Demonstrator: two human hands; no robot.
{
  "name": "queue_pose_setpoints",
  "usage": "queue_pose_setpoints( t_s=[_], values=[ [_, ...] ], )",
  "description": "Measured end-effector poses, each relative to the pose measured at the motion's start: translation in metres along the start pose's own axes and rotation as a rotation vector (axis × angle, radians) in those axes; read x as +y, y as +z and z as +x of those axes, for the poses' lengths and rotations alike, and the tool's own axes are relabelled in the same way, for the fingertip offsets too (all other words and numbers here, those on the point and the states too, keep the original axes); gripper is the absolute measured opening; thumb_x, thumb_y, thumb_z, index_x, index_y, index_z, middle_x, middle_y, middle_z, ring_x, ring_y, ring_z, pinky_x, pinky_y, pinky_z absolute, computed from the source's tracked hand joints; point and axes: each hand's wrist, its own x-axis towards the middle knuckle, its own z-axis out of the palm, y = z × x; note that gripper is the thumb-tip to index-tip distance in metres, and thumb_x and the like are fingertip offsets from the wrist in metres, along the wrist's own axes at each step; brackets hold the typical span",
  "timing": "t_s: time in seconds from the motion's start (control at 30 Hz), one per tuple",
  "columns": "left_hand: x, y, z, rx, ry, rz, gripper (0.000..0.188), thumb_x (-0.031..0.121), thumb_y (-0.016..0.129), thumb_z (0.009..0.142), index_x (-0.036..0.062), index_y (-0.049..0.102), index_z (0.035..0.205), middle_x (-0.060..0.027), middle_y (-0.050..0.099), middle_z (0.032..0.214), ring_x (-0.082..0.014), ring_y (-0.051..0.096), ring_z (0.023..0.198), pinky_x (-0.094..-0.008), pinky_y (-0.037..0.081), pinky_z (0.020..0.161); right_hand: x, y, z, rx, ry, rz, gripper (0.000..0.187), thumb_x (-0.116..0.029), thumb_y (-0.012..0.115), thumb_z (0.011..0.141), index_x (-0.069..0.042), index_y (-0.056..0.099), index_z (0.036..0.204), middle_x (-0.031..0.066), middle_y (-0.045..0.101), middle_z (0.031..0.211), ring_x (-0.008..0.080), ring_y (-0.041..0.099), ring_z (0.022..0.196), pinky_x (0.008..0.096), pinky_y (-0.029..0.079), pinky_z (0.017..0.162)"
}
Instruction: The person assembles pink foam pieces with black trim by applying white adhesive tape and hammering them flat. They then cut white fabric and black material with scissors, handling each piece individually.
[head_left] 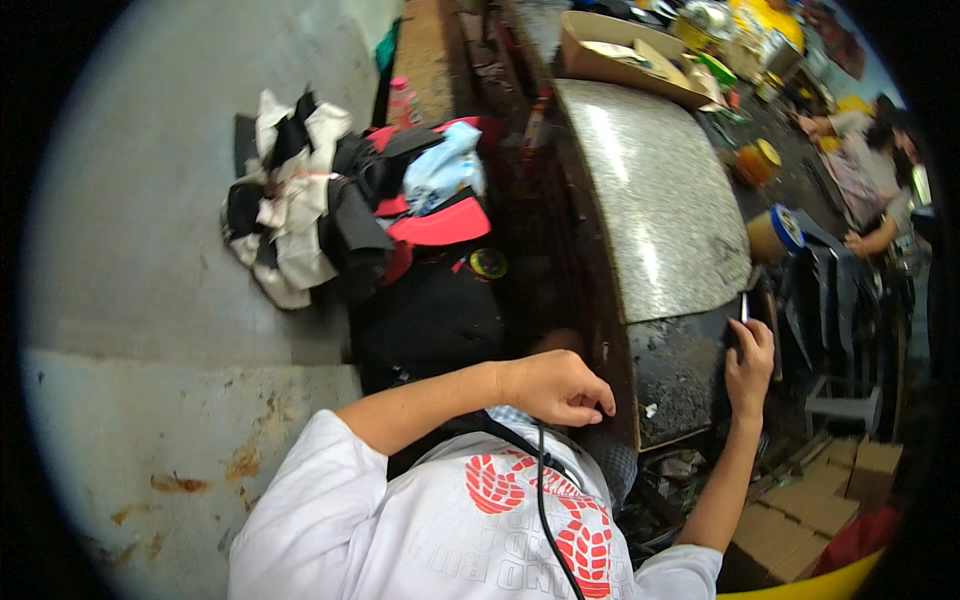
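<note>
My left hand (562,388) is in front of my shirt, at the near left edge of the workbench. Its fingers are curled closed, and whatever may be inside them is hidden. My right hand (750,360) is closed around a slim, shiny metal tool (744,306) at the bench's right side. That tool points away from me; its exact kind is too small to tell. Between the hands lies the dark, worn bench top (675,375). Just beyond it is a speckled grey slab (655,190) with a curved near edge.
On the left, a bundle of white and black pieces (295,200) lies beside red and black pieces (440,220). A cardboard box (625,60) stands past the slab. Right of it are a blue-lidded jar (775,232) and an orange jar (757,162). Another person (865,160) sits far right.
</note>
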Motion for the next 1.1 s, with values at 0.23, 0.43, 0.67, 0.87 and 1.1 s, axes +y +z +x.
queue_pose_setpoints(
  t_s=[0.23, 0.43, 0.67, 0.87, 1.1],
  values=[
    [0.013, -0.048, -0.032, 0.342, -0.087, 0.323, 0.015, 0.015, 0.068, 0.087, 0.0055, 0.071, 0.099, -0.011, 0.071, 0.09, -0.0274, 0.069, 0.081, -0.036, 0.055, 0.071, 0.02, 0.008, -0.002, 0.006, -0.015, -0.039, 0.029, 0.017, 0.058, 0.069, 0.002, 0.061, 0.094, 0.013, 0.057, 0.094, 0.0324, 0.057, 0.092, 0.0424, 0.048, 0.079],
    [0.039, -0.097, -0.072, 0.858, -0.116, 0.735, 0.015, 0.005, 0.067, 0.084, 0.0048, 0.071, 0.099, -0.0121, 0.07, 0.092, -0.0277, 0.069, 0.085, -0.0361, 0.055, 0.076, 0.002, -0.006, -0.01, 0.051, -0.008, 0.081, 0.025, 0.016, 0.06, 0.077, 0.001, 0.063, 0.096, 0.0115, 0.061, 0.1, 0.0272, 0.062, 0.093, 0.035, 0.051, 0.078],
    [0.035, -0.202, -0.149, 1.446, -0.782, 1.62, 0.082, 0.045, 0.081, 0.072, 0.0081, 0.049, 0.137, -0.0259, 0.037, 0.146, -0.046, 0.035, 0.135, -0.0601, 0.035, 0.105, -0.079, 0.008, -0.043, -0.173, 0.095, -0.102, 0.056, -0.035, 0.061, 0.094, -0.001, 0.052, 0.137, 0.0204, 0.042, 0.149, 0.0387, 0.039, 0.138, 0.0492, 0.029, 0.114],
    [0.001, -0.228, -0.182, 1.307, -1.38, 1.224, 0.107, 0.064, 0.078, 0.067, 0.0117, 0.034, 0.149, -0.0271, 0.047, 0.139, -0.0452, 0.046, 0.128, -0.0573, 0.041, 0.101, -0.134, -0.007, -0.07, -0.239, -0.165, 0.4, 0.041, -0.02, 0.073, 0.078, -0.004, 0.069, 0.116, 0.0186, 0.06, 0.132, 0.0387, 0.054, 0.125, 0.0475, 0.042, 0.106],
    [-0.007, -0.27, -0.21, 1.515, -0.906, 1.348, 0.066, 0.033, 0.073, 0.068, 0.0083, 0.057, 0.127, -0.0259, 0.06, 0.116, -0.0426, 0.059, 0.108, -0.0469, 0.047, 0.094, -0.11, -0.038, -0.061, -0.01, -0.04, 0.559, 0.024, -0.001, 0.068, 0.077, -0.003, 0.071, 0.101, 0.0142, 0.07, 0.1, 0.0323, 0.067, 0.096, 0.0396, 0.053, 0.085]
  ],
)
